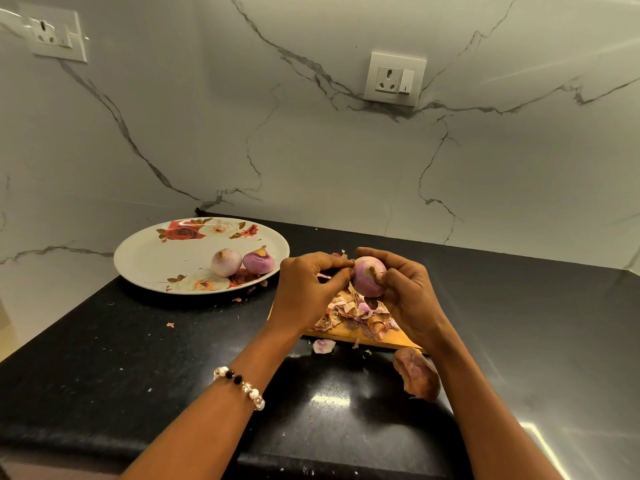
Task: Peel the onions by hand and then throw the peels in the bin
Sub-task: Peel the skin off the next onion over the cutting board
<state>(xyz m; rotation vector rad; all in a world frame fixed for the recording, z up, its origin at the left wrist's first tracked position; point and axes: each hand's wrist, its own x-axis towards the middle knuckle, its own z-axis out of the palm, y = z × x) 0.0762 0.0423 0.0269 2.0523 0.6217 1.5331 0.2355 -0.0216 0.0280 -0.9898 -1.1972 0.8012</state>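
Note:
A mostly peeled pink onion (366, 280) is held above a wooden cutting board (394, 338). My right hand (407, 292) grips it from the right, thumb on its root end. My left hand (306, 289) pinches a strip of skin at the onion's left side. A heap of dry peels (353, 315) lies on the board under my hands. Two peeled onions (225, 262) (258, 260) sit on the flowered white plate (156, 261) to the left. An unpeeled brown onion (417, 374) lies on the counter near my right forearm.
The black counter (138, 375) holds scattered peel scraps and one peel piece (323, 345) in front of the board. A marble wall with two sockets (394, 79) (52, 34) stands behind. The counter's front edge runs along the bottom. No bin is in view.

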